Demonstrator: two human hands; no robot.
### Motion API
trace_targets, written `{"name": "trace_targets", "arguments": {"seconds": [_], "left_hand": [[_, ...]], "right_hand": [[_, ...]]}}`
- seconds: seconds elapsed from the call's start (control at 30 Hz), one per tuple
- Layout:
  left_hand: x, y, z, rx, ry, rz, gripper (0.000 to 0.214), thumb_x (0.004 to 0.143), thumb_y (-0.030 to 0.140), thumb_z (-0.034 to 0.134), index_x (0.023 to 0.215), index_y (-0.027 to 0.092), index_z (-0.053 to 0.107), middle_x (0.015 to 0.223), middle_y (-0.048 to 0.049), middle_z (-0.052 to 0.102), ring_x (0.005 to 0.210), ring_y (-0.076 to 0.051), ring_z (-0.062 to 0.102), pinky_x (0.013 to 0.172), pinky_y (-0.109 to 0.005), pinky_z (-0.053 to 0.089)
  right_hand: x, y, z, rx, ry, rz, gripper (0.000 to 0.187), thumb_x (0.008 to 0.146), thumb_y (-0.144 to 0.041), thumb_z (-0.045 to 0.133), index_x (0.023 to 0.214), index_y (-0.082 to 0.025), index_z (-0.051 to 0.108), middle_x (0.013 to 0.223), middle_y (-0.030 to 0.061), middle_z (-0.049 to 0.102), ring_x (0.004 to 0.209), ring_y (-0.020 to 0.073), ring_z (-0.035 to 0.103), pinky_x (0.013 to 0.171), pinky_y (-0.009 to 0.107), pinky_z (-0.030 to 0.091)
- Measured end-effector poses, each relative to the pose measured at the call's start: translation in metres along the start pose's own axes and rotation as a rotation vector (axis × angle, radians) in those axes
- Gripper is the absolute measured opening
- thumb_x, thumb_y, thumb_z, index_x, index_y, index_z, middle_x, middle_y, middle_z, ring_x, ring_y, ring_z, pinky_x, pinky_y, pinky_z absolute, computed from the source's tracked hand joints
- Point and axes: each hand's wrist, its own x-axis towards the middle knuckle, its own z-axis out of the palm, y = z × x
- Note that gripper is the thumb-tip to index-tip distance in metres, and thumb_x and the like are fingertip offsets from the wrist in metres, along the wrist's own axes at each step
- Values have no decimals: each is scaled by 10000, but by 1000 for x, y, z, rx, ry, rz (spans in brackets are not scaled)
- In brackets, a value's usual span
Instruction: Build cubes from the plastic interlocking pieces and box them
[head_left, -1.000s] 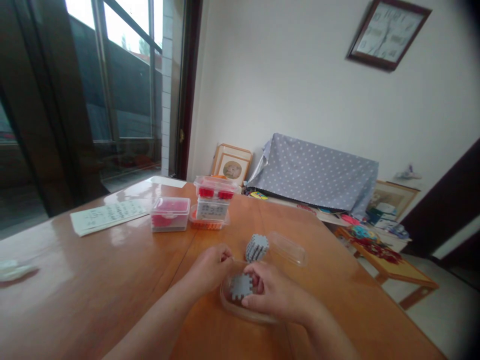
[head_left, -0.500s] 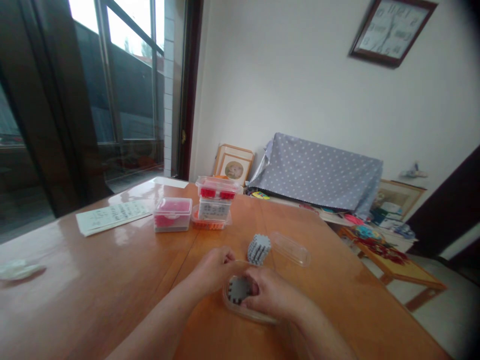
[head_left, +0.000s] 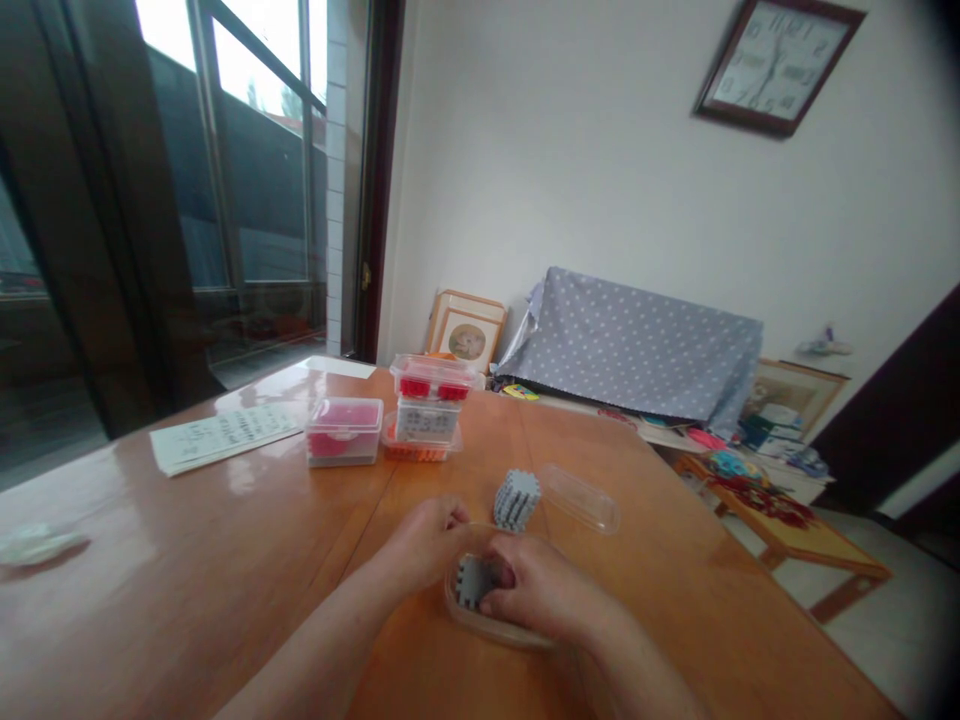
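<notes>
A clear plastic container (head_left: 495, 630) sits at the near middle of the table. Its far left rim is in the grip of my left hand (head_left: 431, 540), fingers curled and partly hidden. Inside the container, a grey notched foam-like tile (head_left: 470, 582) is pinched between the thumb and fingers of my right hand (head_left: 547, 590); the palm hides part of it. Just beyond my hands stands a stack of similar grey tiles (head_left: 517, 500), leaning a little. To the right of the stack lies a clear plastic lid (head_left: 581, 498).
Farther back are a clear box with pink contents (head_left: 345, 430) and stacked clear containers (head_left: 429, 415) with red, grey and orange pieces. Handwritten papers (head_left: 225, 437) lie at left, near a crumpled white item (head_left: 37, 543). The table's right edge borders a low wooden stand (head_left: 817, 555).
The grey tile in my right hand has tilted and shifted slightly within the container. My left hand stays at the rim.
</notes>
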Motion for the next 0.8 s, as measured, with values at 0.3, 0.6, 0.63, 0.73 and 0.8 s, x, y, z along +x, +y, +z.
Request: {"name": "trace_targets", "arguments": {"seconds": [0.3,0.6,0.63,0.73,0.8], "left_hand": [[4,-6,2,-28,-7,34,160,774,277,532,783,163,645,690,1,633,633,-141,550,528,-235,294],[4,-1,0,-3,-2,32,163,758,232,505,774,161,651,669,6,621,623,-139,542,544,-239,307],[4,-2,1,-3,-4,33,165,760,234,504,777,161,651,672,5,624,623,-139,543,543,-238,305],[5,-6,2,-12,0,39,166,771,249,510,783,163,651,670,8,623,620,-139,541,537,-236,292],[6,-8,3,-21,0,40,160,773,251,514,785,167,649,668,9,622,619,-139,540,535,-235,290]], "right_hand": [[15,33,-42,242,596,-13,388,837,-428,651,1145,-192,646,862,21,645,753,169,587,717,296,470],[37,79,-31,400,502,42,742,760,-441,729,1421,-223,473,1438,109,538,1353,270,466,1122,448,346],[39,81,-29,426,477,41,759,759,-438,735,1432,-221,460,1453,109,525,1366,268,453,1133,450,332],[44,84,-26,483,438,32,744,782,-413,712,1445,-210,443,1471,109,509,1388,261,428,1153,447,303],[46,85,-26,502,435,28,703,803,-395,680,1440,-208,449,1467,103,515,1397,257,417,1160,444,292]]}}
